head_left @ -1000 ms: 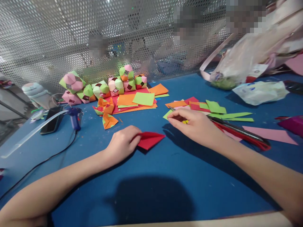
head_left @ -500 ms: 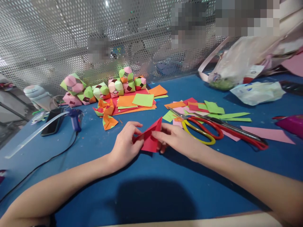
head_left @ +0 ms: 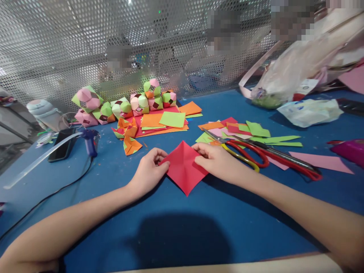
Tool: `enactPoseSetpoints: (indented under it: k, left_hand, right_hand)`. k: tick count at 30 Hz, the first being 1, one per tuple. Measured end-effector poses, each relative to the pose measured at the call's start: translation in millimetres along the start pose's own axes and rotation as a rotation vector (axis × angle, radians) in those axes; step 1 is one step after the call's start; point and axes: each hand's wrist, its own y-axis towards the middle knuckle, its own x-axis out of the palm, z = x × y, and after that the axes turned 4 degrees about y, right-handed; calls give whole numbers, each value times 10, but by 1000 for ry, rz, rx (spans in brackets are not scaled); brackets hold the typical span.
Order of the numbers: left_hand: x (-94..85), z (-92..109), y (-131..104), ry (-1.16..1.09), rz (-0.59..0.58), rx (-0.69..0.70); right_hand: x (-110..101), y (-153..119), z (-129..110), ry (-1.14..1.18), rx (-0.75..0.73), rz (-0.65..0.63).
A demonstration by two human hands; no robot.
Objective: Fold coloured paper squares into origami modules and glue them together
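Note:
A square of red paper is held between my two hands, turned so that one corner points toward me. A crease runs down its middle. My left hand pinches its left corner between thumb and fingers. On the opposite corner, my right hand grips the sheet, thumb on top. Beyond the left hand lie a folded orange paper piece and an orange, red and green folded unit. Scissors with yellow and red handles rest just beyond my right hand.
Folded paper balls line the back, beside stacked paper sheets. A blue glue gun, its cord and a phone are at left. Paper scraps, a plastic packet and a purple item lie right. A perforated metal screen stands behind.
The red paper was folded up between my fingers and is now spread open as a diamond. My hands have moved slightly apart to its side corners.

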Motion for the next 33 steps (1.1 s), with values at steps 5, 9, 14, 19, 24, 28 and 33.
enactPoseSetpoints:
  k: [5, 9, 14, 19, 24, 28, 33]
  left_hand:
    - [-45, -67, 0, 186, -25, 104]
    - [-99, -89, -1, 309, -34, 151]
    - [-167, -120, 5, 445, -85, 222]
    - [-234, -147, 32, 484, -148, 266]
    - [-265, -150, 63, 505, -221, 309]
    - [-271, -139, 79, 538, -256, 359]
    - [-344, -161, 126, 538, -323, 431]
  right_hand:
    - [51, -10, 123, -136, -80, 10]
    - [72, -47, 175, -122, -74, -12]
    - [70, -80, 210, -248, -165, -40]
    - [65, -104, 250, -343, -342, -41]
    - [114, -149, 258, -258, -367, -39]
    - [138, -156, 264, -269, -482, -39]
    - [125, -154, 315, -330, -791, -95]
